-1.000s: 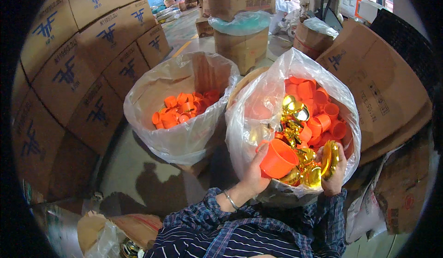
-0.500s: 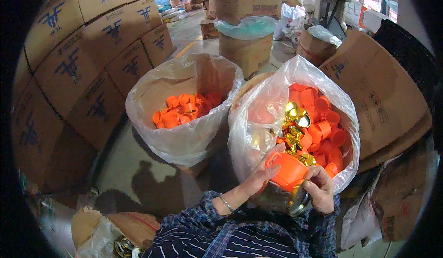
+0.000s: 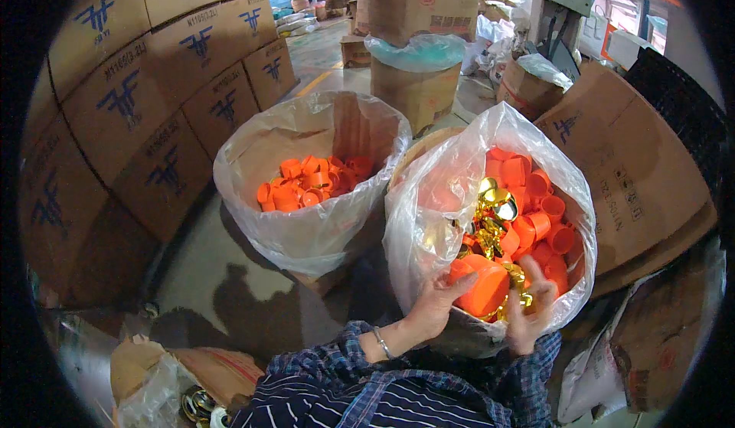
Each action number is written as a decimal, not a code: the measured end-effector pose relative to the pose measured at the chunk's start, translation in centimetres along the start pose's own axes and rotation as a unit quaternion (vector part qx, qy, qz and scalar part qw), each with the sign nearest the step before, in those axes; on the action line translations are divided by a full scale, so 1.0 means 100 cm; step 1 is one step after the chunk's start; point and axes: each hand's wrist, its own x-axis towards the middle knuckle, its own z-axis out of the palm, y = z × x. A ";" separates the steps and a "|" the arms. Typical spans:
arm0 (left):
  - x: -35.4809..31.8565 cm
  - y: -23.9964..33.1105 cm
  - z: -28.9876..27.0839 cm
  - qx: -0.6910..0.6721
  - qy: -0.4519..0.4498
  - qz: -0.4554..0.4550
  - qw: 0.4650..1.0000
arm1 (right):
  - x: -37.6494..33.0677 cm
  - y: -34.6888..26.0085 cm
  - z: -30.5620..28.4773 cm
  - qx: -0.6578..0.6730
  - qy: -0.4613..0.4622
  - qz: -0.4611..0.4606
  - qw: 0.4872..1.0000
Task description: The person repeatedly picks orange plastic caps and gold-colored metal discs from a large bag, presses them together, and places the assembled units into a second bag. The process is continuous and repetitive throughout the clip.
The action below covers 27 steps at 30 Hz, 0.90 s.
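My left hand (image 3: 435, 305) grips an orange plastic cup (image 3: 487, 289), tilted so that its flat round side faces up, over the near part of the right-hand lined box. My right hand (image 3: 534, 309) is just right of the cup, its fingers apart and partly smeared by motion. Shiny gold metal (image 3: 518, 286) shows between the cup and the right fingers; I cannot tell whether it sits on the cup or lies behind it. Beyond both hands, many orange cups (image 3: 538, 225) fill the box, with loose gold metal rings (image 3: 490, 221) on their left side.
Clear plastic lines the right-hand box (image 3: 429, 160). To its left, another lined box (image 3: 245, 164) holds orange cups. Stacked cartons (image 3: 115, 122) wall the left side; cardboard (image 3: 628, 175) leans at right. A small box (image 3: 222, 374) with metal rings stands lower left.
The cup has turned, so its flat side now faces up. My right hand has let go its pinch on the gold-rimmed metal piece and opened, moving slightly up. The view has shifted slightly.
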 end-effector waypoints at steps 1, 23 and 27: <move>-0.001 -0.002 0.003 0.013 0.001 -0.004 1.000 | -0.009 -0.002 0.009 -0.006 -0.054 -0.040 0.998; -0.012 -0.029 0.010 0.428 -0.037 0.330 0.840 | -0.010 0.004 0.039 0.393 0.038 0.270 0.878; -0.005 -0.028 0.023 0.169 0.032 0.168 0.971 | -0.019 0.005 0.039 -0.031 0.037 -0.002 0.999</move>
